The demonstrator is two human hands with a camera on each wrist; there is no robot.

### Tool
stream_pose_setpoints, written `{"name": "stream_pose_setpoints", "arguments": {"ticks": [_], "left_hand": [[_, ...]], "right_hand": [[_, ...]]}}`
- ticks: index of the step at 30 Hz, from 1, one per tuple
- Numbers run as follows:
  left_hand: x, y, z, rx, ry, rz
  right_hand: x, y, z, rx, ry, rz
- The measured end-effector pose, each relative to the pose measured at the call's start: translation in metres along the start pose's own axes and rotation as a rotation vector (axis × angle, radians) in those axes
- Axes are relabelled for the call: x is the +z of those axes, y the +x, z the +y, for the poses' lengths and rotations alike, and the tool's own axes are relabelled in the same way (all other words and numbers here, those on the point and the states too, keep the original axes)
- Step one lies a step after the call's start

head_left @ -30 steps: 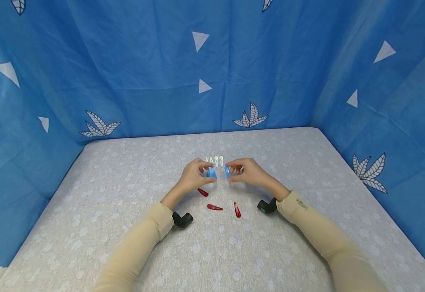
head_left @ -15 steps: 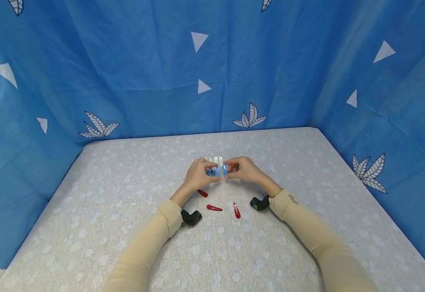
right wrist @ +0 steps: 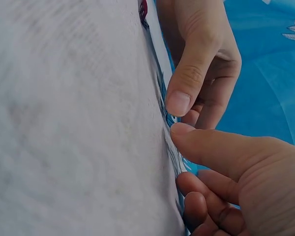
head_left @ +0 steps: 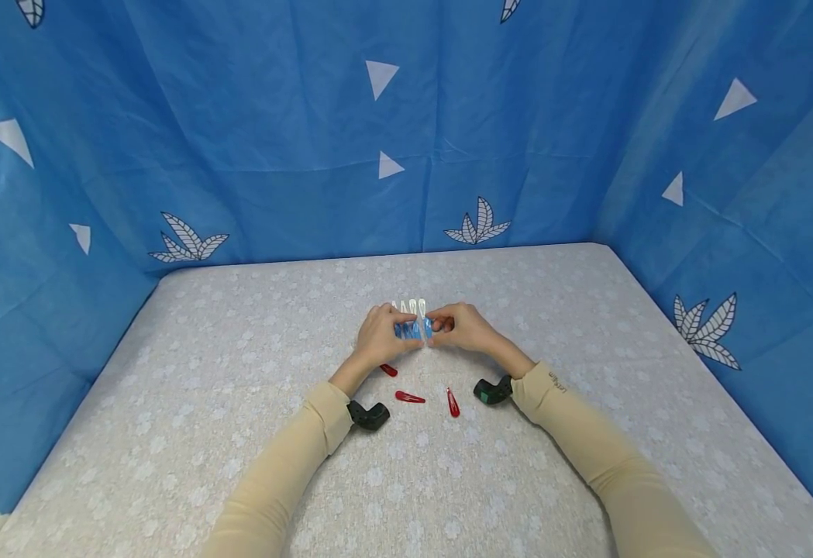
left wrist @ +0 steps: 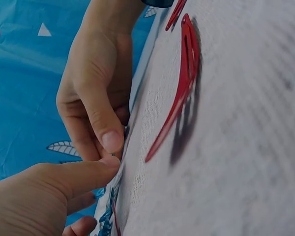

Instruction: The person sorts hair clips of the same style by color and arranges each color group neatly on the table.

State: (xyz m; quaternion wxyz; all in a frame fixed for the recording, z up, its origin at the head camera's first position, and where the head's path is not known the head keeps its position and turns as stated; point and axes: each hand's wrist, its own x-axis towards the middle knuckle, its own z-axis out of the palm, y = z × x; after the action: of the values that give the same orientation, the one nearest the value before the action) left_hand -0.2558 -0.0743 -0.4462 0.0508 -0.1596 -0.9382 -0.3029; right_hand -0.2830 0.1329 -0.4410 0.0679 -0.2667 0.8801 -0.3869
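Note:
Blue snap hair clips (head_left: 409,330) stand side by side in a short row on the table, partly hidden by fingers. My left hand (head_left: 378,333) pinches the left part of this row between thumb and fingers. From the other side, my right hand (head_left: 465,327) pinches the rightmost blue clip. The two thumb tips nearly meet in both wrist views. Just beyond the hands lies a row of several white hair clips (head_left: 413,306). Edges of the blue clips (left wrist: 105,221) show under my left hand in the left wrist view.
Three red snap hair clips lie nearer: one red clip (head_left: 388,370) beside my left wrist, a second red clip (head_left: 409,397) sideways, and a third red clip (head_left: 453,402) pointing away. The patterned tablecloth (head_left: 532,496) reaches a blue curtain (head_left: 273,155) at the back.
The hands have come together, the left moving right and the right moving left with its blue clip. The gap between the blue clips has closed. Red and white clips stay put.

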Motion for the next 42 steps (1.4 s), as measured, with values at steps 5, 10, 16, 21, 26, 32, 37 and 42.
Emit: {"name": "stream_pose_setpoints", "arguments": {"ticks": [5,10,16,21,26,32,37,42], "left_hand": [[0.0039,-0.0014,-0.0015,0.005,-0.013,0.003],[0.0064,-0.0029,-0.0016,-0.004,-0.007,0.001],[0.0057,-0.0030,-0.0014,-0.012,0.021,0.000],[0.0057,-0.0026,-0.0018,-0.012,0.039,0.001],[0.0065,-0.0012,-0.0027,0.010,0.049,0.018],[0.0061,-0.0002,-0.0024,0.013,0.059,0.019],[0.0064,0.0009,-0.0026,0.007,0.062,0.017],[0.0057,0.0008,-0.0019,0.005,0.047,0.025]], "right_hand": [[0.0030,-0.0007,0.0009,-0.005,-0.004,-0.001],[0.0057,-0.0013,0.0028,-0.010,-0.021,-0.005],[0.0071,-0.0008,0.0031,-0.024,-0.037,-0.004],[0.0071,-0.0006,0.0030,-0.022,-0.050,-0.008],[0.0062,-0.0004,0.0028,-0.026,-0.057,-0.008],[0.0051,-0.0010,0.0009,-0.029,-0.051,-0.009],[0.0048,-0.0001,0.0010,-0.023,-0.057,-0.005],[0.0041,0.0005,0.0010,-0.023,-0.061,-0.008]]}}
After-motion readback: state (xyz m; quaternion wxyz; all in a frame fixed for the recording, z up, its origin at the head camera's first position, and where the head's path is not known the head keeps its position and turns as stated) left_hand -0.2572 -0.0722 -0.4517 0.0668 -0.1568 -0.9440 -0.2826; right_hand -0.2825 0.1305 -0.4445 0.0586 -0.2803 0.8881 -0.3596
